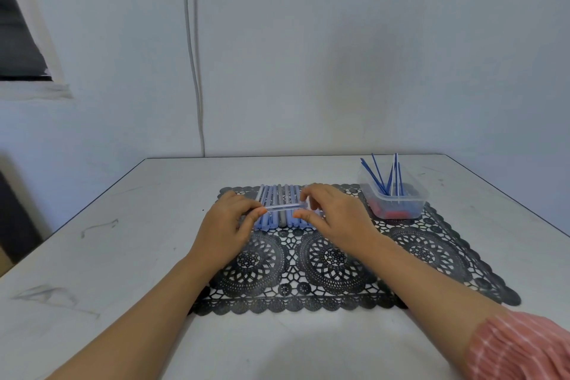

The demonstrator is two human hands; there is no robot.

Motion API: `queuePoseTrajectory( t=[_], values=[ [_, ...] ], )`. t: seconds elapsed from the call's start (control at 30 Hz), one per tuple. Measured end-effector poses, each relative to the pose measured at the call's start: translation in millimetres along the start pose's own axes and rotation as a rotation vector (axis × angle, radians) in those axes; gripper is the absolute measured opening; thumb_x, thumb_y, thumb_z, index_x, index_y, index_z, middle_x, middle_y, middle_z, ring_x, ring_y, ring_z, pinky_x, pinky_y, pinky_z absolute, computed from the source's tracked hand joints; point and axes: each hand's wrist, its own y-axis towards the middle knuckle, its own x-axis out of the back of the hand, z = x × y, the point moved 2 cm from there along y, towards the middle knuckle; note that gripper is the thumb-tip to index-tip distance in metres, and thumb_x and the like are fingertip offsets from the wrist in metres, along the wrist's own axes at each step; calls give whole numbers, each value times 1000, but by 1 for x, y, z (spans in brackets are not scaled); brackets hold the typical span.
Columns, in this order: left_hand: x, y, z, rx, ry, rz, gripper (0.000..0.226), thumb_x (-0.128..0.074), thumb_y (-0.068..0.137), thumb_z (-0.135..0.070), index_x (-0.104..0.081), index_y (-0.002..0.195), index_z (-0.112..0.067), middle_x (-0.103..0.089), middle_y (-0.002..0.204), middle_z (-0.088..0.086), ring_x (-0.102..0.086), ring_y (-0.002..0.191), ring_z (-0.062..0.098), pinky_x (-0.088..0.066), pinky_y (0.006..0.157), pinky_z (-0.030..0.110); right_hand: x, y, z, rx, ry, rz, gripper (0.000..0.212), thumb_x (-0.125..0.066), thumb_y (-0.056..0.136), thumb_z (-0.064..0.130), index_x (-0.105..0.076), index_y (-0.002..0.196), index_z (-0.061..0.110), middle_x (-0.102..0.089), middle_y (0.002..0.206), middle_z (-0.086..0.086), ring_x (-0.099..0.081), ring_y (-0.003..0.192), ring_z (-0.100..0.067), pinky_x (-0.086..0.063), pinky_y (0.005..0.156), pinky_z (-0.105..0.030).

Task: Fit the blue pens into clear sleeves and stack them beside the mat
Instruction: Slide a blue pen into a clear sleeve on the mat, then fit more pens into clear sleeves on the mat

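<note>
Soft, even, bluish light; faint shadows under the forearms on the bench (129,244). Both hands (226,227) are slightly motion-blurred. Wide-angle bending curves the frame edges.

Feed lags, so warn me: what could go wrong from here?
The clear sleeve is pinched only at its ends by the left hand and right hand; a slip could drop it onto the row of pens below, scattering them. The right arm might tip the clear tub of blue refills.
</note>
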Motion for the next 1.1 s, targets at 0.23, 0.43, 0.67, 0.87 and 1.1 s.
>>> queuePoseTrajectory(
  t=[0.23, 0.43, 0.67, 0.87, 1.1],
  values=[
    [-2, 1, 0, 18, -6, 15, 38, -44, 89, -44, -70, 89, -17, -52, 71, -18, -43, 73, 6, -33, 66, 14, -4, -1, 0, 6, -3, -69, 44, -37, 93, 47, -62, 79, 13, -60, 70, 5, -48, 58, -7, -38, 49, -19],
    [0, 1, -1, 32, -14, -4, 38, -44, 88, -44, -71, 89, -18, -55, 72, -16, -44, 74, 6, -35, 65, 15, -2, 0, -1, -47, 23, 45, 43, -36, 90, 52, -62, 91, 18, -54, 75, 12, -46, 65, -3, -36, 52, -17],
    [-2, 1, 4, 43, -44, 13, 43, -46, 86, -49, -74, 93, -18, -59, 71, -12, -48, 72, 8, -41, 64, 22, -3, -1, 0, -72, 24, 91, 42, -35, 91, 43, -66, 85, 17, -64, 77, 4, -56, 69, -13, -47, 56, -27],
    [-1, 1, 1, -15, 11, 6, 39, -49, 86, -44, -74, 92, -14, -64, 74, -8, -50, 73, 13, -45, 64, 27, -6, -1, -1, -200, -17, 245, 28, -43, 96, 32, -61, 83, 15, -60, 76, -1, -51, 72, -18, -35, 65, -28],
    [-1, 1, 9, 113, 32, 30, 26, -56, 91, -9, -65, 116, -11, -55, 89, -8, -44, 87, 7, -33, 75, 10, -6, -3, -6, -292, -178, 236, 35, -37, 99, 32, -50, 129, 18, -58, 124, 0, -51, 114, -17, -35, 97, -35]
  ],
)
